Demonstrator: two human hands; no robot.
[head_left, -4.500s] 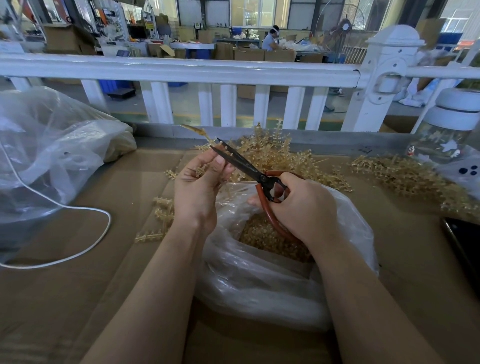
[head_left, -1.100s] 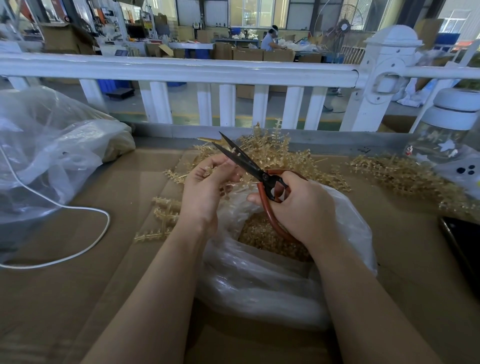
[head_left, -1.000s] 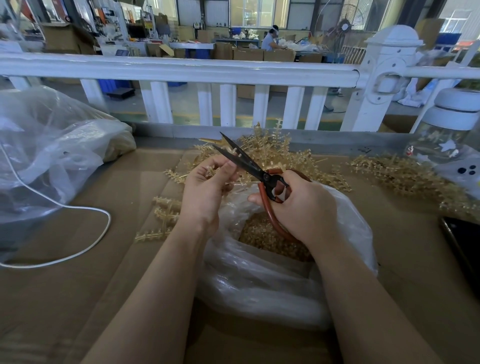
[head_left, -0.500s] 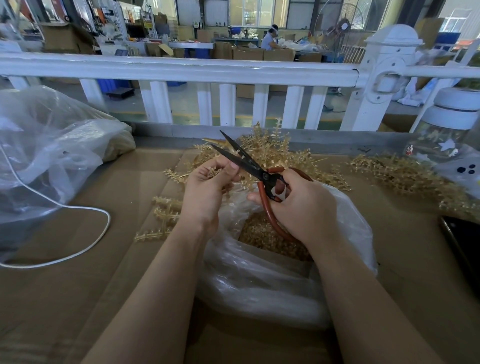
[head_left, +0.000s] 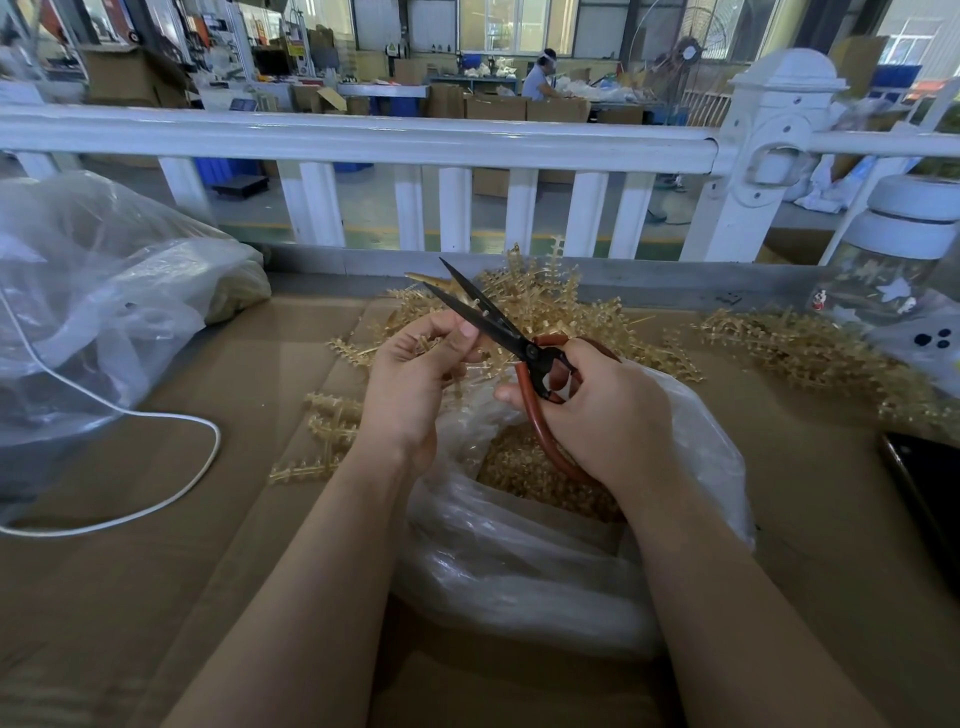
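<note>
So that cut bits presumably drop into the bag (head_left: 519, 571) at 6 o'clock, the left hand (head_left: 410, 384) pinches a sprue (head_left: 430, 283) over its mouth. Fingers of the right hand (head_left: 608, 415) curl round the scissors (head_left: 498, 327), blades apart towards 11 o'clock, astride the sprue. The uncut pile (head_left: 561, 312) waits at 12 o'clock.

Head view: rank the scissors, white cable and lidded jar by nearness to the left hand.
1. scissors, just right of the left hand.
2. white cable, on the left.
3. lidded jar, at the far right edge.
</note>
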